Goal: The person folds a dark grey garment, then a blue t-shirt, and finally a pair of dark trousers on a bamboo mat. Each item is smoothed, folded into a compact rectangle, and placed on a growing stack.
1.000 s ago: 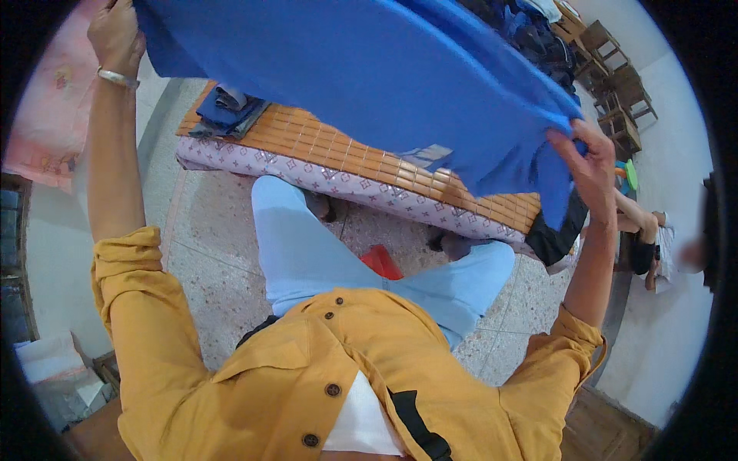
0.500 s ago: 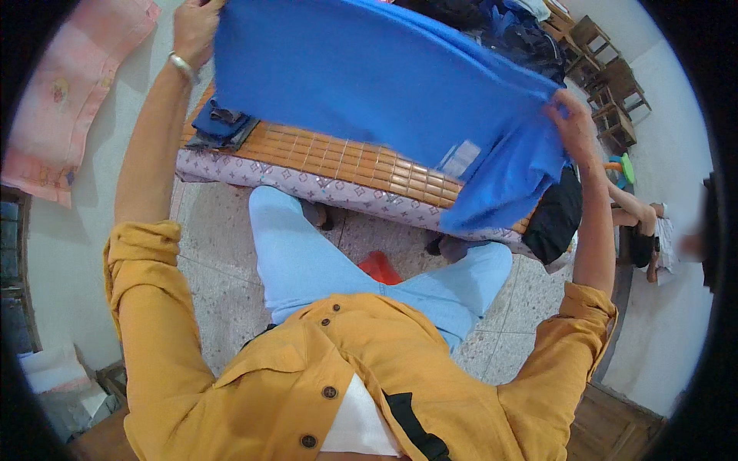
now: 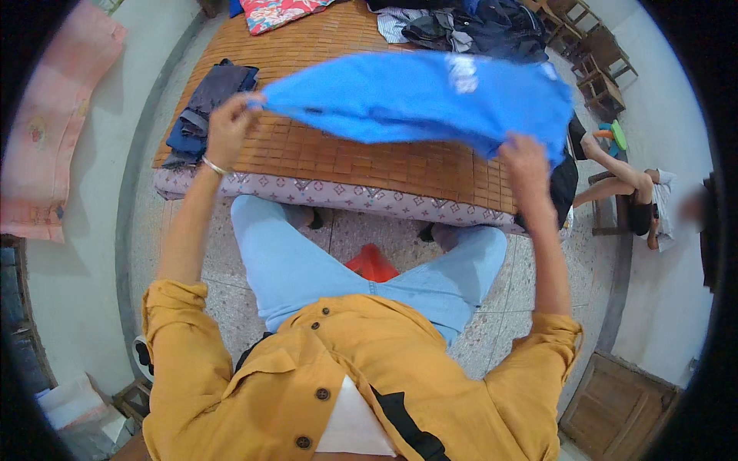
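Observation:
A bright blue garment (image 3: pixel 415 96) with a white print stretches between my hands above a bed. It is slightly blurred, so its exact kind is hard to make out. My left hand (image 3: pixel 233 123), with a bangle at the wrist, pinches its left end. At its near right edge, my right hand (image 3: pixel 524 157) is closed on the cloth, smeared a little by motion. Just left of my left hand lies a stack of folded dark clothes (image 3: pixel 201 115). Black cloth (image 3: pixel 565 188) rests at the bed's right edge, beside my right forearm.
Bamboo matting (image 3: pixel 369 173) covers the bed, with patterned fabric (image 3: pixel 338 194) along its side. Dark clothes (image 3: pixel 492 31) and a red floral cloth (image 3: pixel 280 11) lie farther back. A red object (image 3: pixel 372 263) is between my knees. Wooden chairs (image 3: pixel 600 77) and a seated person (image 3: pixel 642 192) are right.
Both hands have come lower and closer together. The blue garment, earlier held up and spread wide, now billows flatter above the mat, its white print showing.

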Available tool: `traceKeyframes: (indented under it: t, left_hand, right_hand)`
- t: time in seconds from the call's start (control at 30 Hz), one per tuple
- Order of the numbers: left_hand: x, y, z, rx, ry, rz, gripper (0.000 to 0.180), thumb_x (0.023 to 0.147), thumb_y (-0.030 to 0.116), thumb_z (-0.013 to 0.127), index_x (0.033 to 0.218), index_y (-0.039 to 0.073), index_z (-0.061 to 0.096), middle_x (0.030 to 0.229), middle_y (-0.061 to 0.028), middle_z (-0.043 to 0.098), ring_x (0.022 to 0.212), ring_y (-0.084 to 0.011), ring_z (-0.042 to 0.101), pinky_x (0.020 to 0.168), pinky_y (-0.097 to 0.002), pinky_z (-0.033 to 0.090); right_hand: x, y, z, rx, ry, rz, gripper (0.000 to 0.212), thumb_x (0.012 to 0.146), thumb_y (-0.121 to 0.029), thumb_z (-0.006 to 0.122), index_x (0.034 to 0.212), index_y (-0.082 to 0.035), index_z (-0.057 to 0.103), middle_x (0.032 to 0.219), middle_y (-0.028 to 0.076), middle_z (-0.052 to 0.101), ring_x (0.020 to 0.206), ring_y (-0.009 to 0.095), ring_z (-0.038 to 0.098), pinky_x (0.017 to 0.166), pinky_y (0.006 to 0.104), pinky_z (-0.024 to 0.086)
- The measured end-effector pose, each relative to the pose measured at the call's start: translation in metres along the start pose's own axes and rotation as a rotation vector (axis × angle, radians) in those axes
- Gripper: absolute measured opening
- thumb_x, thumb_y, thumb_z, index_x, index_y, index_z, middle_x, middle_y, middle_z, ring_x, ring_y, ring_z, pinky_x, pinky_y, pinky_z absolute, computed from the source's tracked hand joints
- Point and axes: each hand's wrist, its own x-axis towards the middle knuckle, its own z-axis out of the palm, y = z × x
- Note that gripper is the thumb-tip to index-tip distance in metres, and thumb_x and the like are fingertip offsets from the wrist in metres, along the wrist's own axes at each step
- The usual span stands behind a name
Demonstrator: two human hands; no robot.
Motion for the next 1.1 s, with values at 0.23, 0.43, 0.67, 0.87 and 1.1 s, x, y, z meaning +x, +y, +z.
traceKeyframes:
  t: [0.23,0.43,0.67,0.87,1.1]
  left_hand:
    - [-0.095,-0.111,0.034,0.081,-0.012,-0.097,0.013,0.082,0.01,0.065,0.092,0.001,0.064,0.1,-0.0044,0.063,0.079,-0.0089,0.054,0.069,-0.0237,0.044]
    - [-0.11,-0.12,0.03,0.016,0.122,-0.144,0.016,0.085,0.016,0.064,0.09,0.0,0.065,0.103,-0.0038,0.062,0.077,-0.0078,0.052,0.066,-0.022,0.042]
    - [-0.124,-0.147,0.046,-0.358,0.319,-0.58,0.028,0.079,0.016,0.072,0.099,0.001,0.062,0.093,-0.005,0.062,0.076,-0.0086,0.056,0.063,-0.023,0.045]
    - [-0.122,-0.126,0.066,-0.93,0.212,-0.805,0.039,0.08,0.008,0.069,0.113,0.0,0.052,0.107,-0.0094,0.059,0.099,-0.0164,0.057,0.089,-0.0303,0.045]
    - [-0.12,-0.086,0.077,-1.179,-0.025,-0.786,0.034,0.084,0.017,0.066,0.113,0.007,0.054,0.109,-0.0048,0.06,0.101,-0.0171,0.056,0.089,-0.0312,0.046]
  right_hand:
    - [-0.051,-0.116,0.053,0.742,-0.247,0.066,0.021,0.071,-0.015,0.068,0.089,-0.006,0.063,0.114,0.015,0.054,0.1,0.034,0.051,0.083,0.0419,0.043]
    - [-0.021,-0.137,0.071,0.69,-0.143,0.229,0.035,0.072,-0.016,0.07,0.103,-0.004,0.059,0.118,0.017,0.052,0.103,0.035,0.05,0.084,0.0431,0.042]
    - [0.009,-0.166,0.09,0.689,-0.08,0.138,0.049,0.07,-0.018,0.072,0.114,-0.006,0.055,0.123,0.017,0.049,0.111,0.035,0.047,0.088,0.0436,0.041]
    - [0.047,-0.247,0.071,0.851,-0.007,-0.064,0.071,0.064,-0.014,0.075,0.128,-0.009,0.044,0.13,0.017,0.045,0.118,0.033,0.045,0.096,0.0436,0.038]
    - [0.079,-0.328,0.088,0.782,0.236,-0.101,0.044,0.068,-0.012,0.067,0.11,-0.007,0.057,0.107,0.015,0.061,0.103,0.028,0.057,0.093,0.0418,0.039]
